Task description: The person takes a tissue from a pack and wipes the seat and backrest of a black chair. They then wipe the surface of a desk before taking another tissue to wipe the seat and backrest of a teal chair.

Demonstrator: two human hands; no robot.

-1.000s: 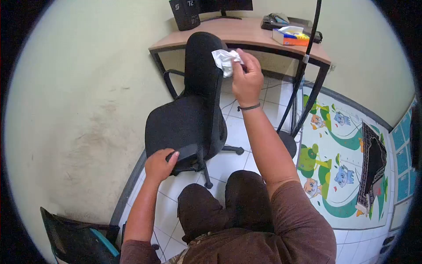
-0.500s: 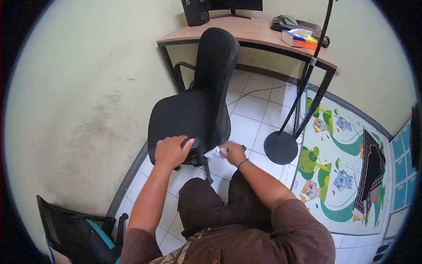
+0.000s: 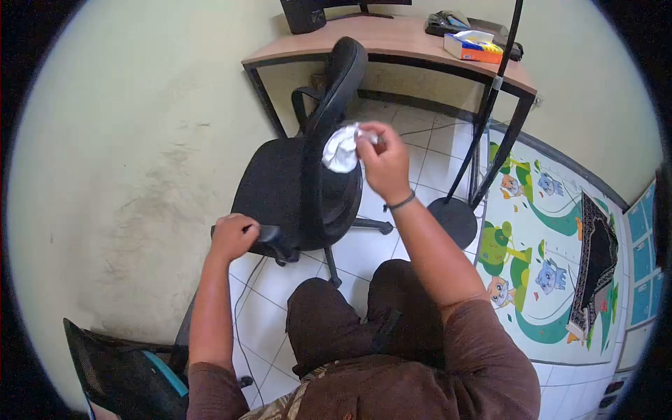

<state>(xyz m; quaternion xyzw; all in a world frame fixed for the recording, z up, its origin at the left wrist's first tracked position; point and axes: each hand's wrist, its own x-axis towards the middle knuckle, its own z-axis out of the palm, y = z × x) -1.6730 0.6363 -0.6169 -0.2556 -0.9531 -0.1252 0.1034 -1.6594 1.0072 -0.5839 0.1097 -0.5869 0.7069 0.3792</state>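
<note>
A black office chair (image 3: 269,178) stands in front of me, its backrest seen nearly edge-on. My left hand (image 3: 234,238) is closed around the end of the chair's near armrest (image 3: 273,241). Pinched in the fingers of my right hand (image 3: 385,157) is a crumpled white cloth or tissue (image 3: 341,149), which hangs beside the rear of the backrest. Whether the cloth touches the backrest, I cannot tell.
Behind the chair is a wooden desk (image 3: 413,38) with a monitor and an orange-blue tissue box (image 3: 472,47). A black stand (image 3: 453,220) rises at the right, beside a patterned play mat (image 3: 518,280). Another mesh chair (image 3: 112,364) is at lower left.
The chair has swivelled, and its near armrest has shifted left with my left hand. My right hand has moved up with the white cloth, from near the seat to beside the backrest.
</note>
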